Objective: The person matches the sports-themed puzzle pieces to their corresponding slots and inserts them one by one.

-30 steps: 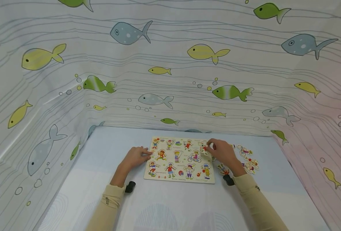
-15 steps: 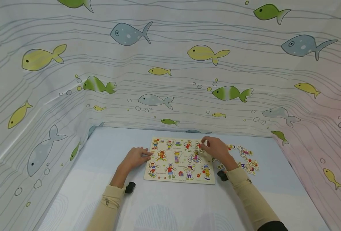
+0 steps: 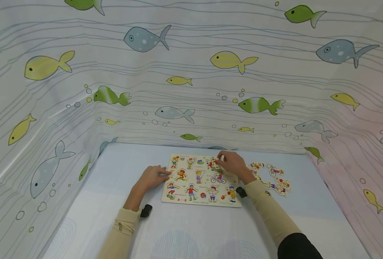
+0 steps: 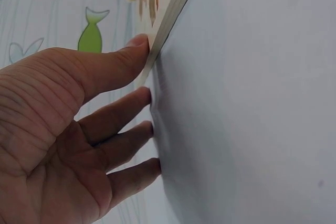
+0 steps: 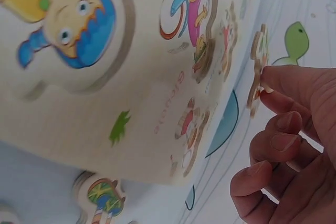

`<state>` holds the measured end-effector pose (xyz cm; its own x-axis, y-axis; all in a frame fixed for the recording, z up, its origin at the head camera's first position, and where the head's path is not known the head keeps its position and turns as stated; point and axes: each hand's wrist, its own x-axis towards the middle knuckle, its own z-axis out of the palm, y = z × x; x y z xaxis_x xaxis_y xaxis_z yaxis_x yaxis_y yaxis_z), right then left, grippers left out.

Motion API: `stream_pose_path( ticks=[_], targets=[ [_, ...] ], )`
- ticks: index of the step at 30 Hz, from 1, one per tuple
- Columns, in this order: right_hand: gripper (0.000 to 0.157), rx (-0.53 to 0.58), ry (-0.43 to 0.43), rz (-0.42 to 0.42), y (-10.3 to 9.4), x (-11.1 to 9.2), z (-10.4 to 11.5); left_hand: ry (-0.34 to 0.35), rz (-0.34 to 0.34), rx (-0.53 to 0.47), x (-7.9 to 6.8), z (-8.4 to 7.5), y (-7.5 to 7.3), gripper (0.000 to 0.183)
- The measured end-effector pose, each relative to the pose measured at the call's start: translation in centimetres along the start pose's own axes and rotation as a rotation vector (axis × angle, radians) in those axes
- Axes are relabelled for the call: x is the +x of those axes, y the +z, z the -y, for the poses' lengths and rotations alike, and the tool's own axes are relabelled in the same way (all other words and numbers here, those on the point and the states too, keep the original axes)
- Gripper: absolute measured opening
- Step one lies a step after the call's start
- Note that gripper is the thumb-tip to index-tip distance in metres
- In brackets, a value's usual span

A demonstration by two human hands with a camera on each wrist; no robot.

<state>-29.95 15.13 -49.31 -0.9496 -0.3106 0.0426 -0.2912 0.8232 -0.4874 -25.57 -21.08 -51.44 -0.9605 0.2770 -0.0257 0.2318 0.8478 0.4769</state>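
Note:
A wooden picture puzzle board (image 3: 178, 183) with sports figures lies flat on the table. My right hand (image 3: 233, 163) is over its upper right part. Between thumb and a finger this hand pinches a small wooden puzzle piece (image 5: 257, 69), held clear of the board in the right wrist view; its remaining fingers are bent loosely. My left hand (image 3: 153, 176) rests at the board's left edge. In the left wrist view the thumb of the left hand (image 4: 68, 124) touches that edge, and the other fingers reach straight to the table surface.
Several loose puzzle pieces (image 3: 279, 185) lie on the table right of the board, some partly behind the right arm. A fish-printed curtain (image 3: 191, 97) surrounds the table at the back and sides. Each wrist carries a small black camera (image 3: 146, 210).
My right hand has moved left across the top of the board with the puzzle piece, uncovering more loose pieces on the right. The left hand has stayed in place.

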Motion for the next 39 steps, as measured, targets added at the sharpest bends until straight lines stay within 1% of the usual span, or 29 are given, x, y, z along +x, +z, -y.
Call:
stream_pose_path(
  ticks=[4, 8, 17, 24, 32, 39],
  targets=[
    [0.017, -0.017, 0.006, 0.011, 0.1, 0.4, 0.5, -0.005, 0.007, -0.009, 0.0, -0.1, 0.0, 0.025],
    [0.019, -0.029, -0.009, 0.02, 0.3, 0.6, 0.7, -0.01, -0.002, -0.008, 0.0, -0.1, 0.0, 0.025],
    [0.02, -0.012, -0.023, 0.054, 0.7, 1.2, 1.1, -0.009, -0.004, -0.008, 0.0, 0.1, 0.0, 0.025],
    [0.017, -0.025, -0.01, 0.096, 1.4, 1.9, 1.0, -0.009, -0.003, -0.021, -0.1, -0.1, -0.1, 0.026],
    [0.017, -0.043, -0.004, 0.104, 2.1, 2.6, 0.6, 0.01, -0.008, -0.014, -0.1, -0.1, -0.1, 0.026],
    [0.017, -0.053, -0.001, 0.113, 2.4, 2.9, 0.3, 0.006, -0.006, 0.001, 0.0, -0.1, -0.1, 0.025]
  ],
)
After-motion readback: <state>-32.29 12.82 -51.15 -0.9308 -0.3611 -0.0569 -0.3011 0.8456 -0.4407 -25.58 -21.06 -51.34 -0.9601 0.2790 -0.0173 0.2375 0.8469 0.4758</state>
